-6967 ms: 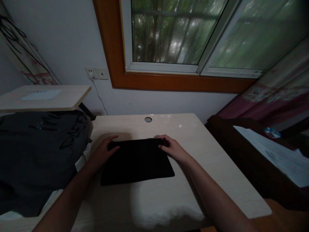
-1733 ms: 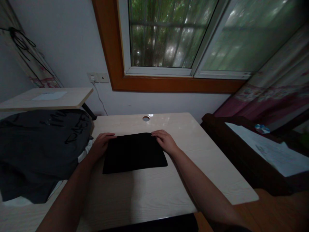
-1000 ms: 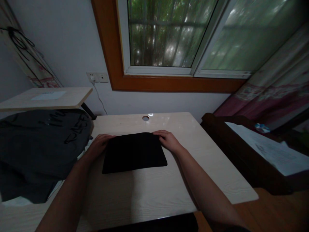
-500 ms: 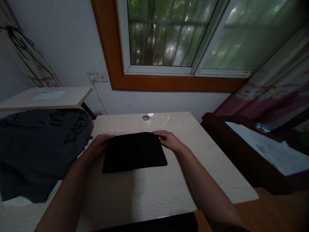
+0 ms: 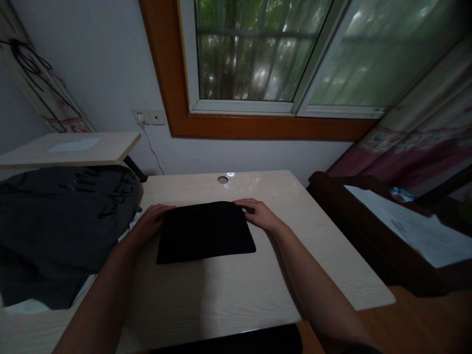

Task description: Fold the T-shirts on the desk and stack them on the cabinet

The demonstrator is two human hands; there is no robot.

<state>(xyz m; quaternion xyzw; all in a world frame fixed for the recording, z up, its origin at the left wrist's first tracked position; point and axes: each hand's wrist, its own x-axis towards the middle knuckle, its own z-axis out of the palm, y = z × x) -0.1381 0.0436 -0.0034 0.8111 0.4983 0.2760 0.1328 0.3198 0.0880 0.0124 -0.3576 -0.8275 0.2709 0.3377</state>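
A flat, black, rectangular thing lies on the pale wood-grain table. It looks like folded cloth or a soft cover, though the dim light hides its detail. At its far left corner, my left hand holds the edge, fingertips on the top rim and thumb out of sight. My right hand grips the far right corner, with the index finger along the far edge and the thumb by the side edge. Both forearms reach in from the bottom of the view.
Left, a dark grey printed garment lies beneath a raised shelf. A round cable hole pierces the table's far side. A wall socket carries a cord. Right, a dark wooden piece of furniture bears a pale sheet.
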